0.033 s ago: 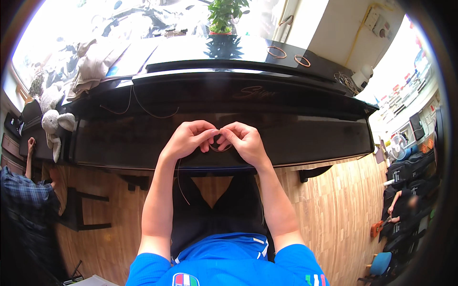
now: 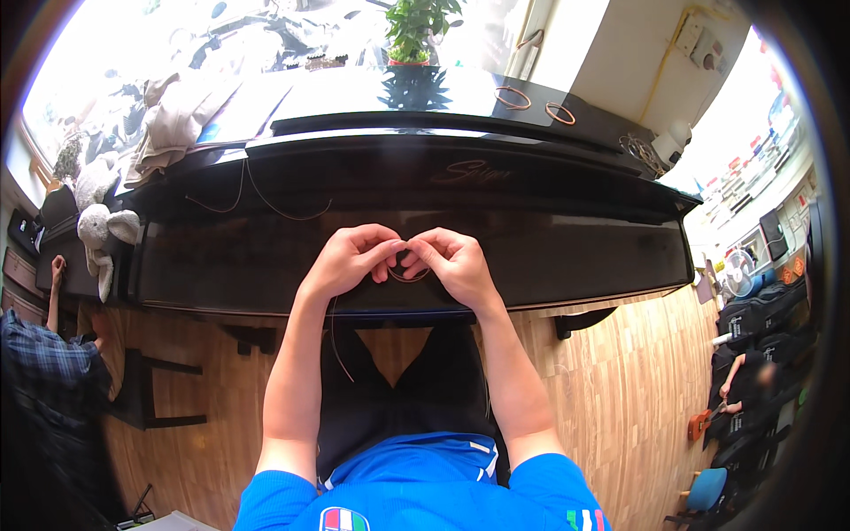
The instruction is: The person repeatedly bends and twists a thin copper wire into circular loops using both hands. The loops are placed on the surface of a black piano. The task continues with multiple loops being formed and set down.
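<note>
Over the closed fallboard of a black upright piano (image 2: pixel 567 257), my left hand (image 2: pixel 354 257) and my right hand (image 2: pixel 452 264) meet fingertip to fingertip. Both are closed, pinching a thin cord or wire (image 2: pixel 408 280) whose small loop curves below the fingers. A thin loose end (image 2: pixel 337 350) hangs by my left wrist, down in front of my dark trousers. What exactly lies between the fingertips is too small to make out.
On the piano top are two copper-coloured coils (image 2: pixel 513 97), a potted plant (image 2: pixel 409 35), crumpled cloth (image 2: pixel 181 119) and tangled cable (image 2: pixel 644 155). Thin strands (image 2: pixel 257 190) drape over its front. A plush elephant (image 2: pixel 96 226) and a person in plaid (image 2: pixel 49 358) are left; another person holds a ukulele (image 2: pixel 699 425) right.
</note>
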### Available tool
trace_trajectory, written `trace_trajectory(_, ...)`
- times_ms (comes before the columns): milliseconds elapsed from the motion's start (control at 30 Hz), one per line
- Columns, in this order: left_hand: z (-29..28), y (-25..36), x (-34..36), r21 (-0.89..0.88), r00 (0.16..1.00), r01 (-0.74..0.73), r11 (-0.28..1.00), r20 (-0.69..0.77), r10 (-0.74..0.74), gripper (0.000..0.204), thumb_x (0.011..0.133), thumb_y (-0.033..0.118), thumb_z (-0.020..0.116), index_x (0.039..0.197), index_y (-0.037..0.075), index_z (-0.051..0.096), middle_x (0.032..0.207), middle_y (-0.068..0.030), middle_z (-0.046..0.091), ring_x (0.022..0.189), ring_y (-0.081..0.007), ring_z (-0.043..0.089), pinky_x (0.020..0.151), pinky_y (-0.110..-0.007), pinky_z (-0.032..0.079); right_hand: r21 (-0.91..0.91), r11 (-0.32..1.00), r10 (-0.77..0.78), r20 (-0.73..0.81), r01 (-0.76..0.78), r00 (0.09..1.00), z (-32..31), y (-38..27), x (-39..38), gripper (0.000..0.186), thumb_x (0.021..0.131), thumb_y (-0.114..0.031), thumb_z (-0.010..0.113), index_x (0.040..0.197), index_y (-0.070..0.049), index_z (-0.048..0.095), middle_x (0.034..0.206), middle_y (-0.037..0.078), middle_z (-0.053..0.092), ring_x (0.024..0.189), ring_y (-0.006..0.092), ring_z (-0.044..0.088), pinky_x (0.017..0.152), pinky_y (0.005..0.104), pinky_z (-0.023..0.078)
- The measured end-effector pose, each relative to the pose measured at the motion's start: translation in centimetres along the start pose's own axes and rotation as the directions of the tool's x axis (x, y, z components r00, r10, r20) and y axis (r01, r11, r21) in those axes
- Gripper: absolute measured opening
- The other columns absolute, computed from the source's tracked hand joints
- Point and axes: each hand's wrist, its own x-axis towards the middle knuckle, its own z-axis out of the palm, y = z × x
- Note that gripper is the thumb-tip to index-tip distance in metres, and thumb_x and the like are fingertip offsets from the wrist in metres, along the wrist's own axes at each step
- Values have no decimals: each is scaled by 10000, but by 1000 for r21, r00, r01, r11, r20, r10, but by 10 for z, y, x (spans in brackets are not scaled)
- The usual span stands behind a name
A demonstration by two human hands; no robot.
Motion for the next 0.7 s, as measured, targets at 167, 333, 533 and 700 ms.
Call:
trace_trajectory(167,-3,-11,-5,-205,985,-153,967,-110,133,180,984,151,667,1049,-16,692,774,-44,672,636,-107,647,585,-243,527,258,966,-1,114,-29,993,-13,-1,-1,418,1072,-283,487,1145,84,675,975,194,734,900,276,727,863,393,572)
trace_trajectory(333,-4,-13,-5,-223,980,-183,958,-116,160,129,994,100,639,1035,-17,676,786,-62,667,634,-127,647,595,-252,535,281,959,-21,191,-35,981,-14,-6,-2,472,1076,-328,463,1174,82,674,985,194,733,995,287,704,985,427,510)
trace_trajectory(533,-3,-11,-6,-205,978,-196,959,-105,178,121,988,90,644,1036,-15,678,790,-66,670,648,-134,662,606,-252,545,209,978,-51,230,2,972,-21,2,-3,298,1018,-203,596,1149,40,707,982,138,739,938,205,709,937,339,529)
trace_trajectory(700,-3,-14,-6,-195,976,-204,959,-111,185,128,990,98,644,1038,-18,674,787,-68,675,646,-137,669,601,-250,550,148,987,55,84,-67,995,-8,-13,-7,198,915,-41,721,1097,38,715,939,97,737,870,159,707,832,293,574)
